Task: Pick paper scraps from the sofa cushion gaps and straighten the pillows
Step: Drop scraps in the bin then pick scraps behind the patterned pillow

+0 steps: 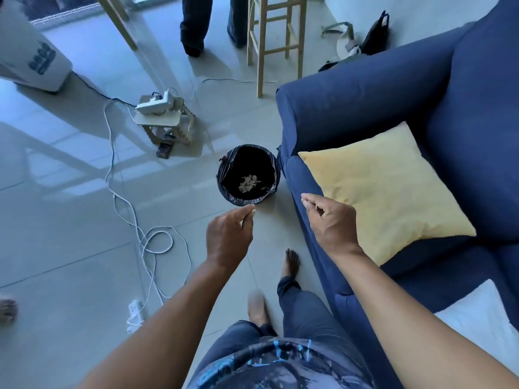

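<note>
A bin [224, 175] lined with a black bag stands on the floor by the blue sofa's [351, 108] armrest, with several paper scraps [248, 183] at its bottom. My left hand [229, 234] hovers just short of the bin's near rim, its fingertips pinching a small pale paper scrap [243, 220]. My right hand [330, 217] is over the sofa's front edge, fingers curled and thumb against forefinger; nothing shows between them. A yellow pillow [393, 189] lies flat and skewed on the seat. A white pillow [483, 318] shows at the lower right.
White cables [153, 240] and a power strip [134, 307] trail over the tiled floor to the left. A small wooden stool [165, 122] carries a device, and a tall wooden stool [276, 43] stands behind the sofa arm. Another person's legs [193, 23] are at the top. My bare feet [290, 262] stand beside the sofa.
</note>
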{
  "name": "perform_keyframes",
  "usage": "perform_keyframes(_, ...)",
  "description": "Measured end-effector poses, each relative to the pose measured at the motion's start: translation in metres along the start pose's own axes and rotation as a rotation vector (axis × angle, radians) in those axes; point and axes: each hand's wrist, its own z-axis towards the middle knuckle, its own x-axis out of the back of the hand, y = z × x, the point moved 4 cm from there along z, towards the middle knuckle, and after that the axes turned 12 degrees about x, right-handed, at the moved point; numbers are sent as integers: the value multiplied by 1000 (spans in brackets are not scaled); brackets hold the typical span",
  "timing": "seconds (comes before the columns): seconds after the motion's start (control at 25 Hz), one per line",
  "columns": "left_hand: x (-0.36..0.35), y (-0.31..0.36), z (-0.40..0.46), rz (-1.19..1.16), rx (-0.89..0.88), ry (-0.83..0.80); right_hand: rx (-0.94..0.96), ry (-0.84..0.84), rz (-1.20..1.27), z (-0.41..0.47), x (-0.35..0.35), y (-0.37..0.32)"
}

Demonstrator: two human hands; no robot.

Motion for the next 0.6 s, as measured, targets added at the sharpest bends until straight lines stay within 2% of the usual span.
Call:
perform_keyframes(0.24, -13, -9, 74, -12, 67, 56, 31, -126, 12, 76, -58, 15)
perform_keyframes(0.44, -66, -40, 147, -50, 109, -23, 56, -90, -5, 130, -129, 42)
perform_keyframes(0.6, -110, -76, 213, -37, 107, -22, 0, -82, -35, 167, -207, 76)
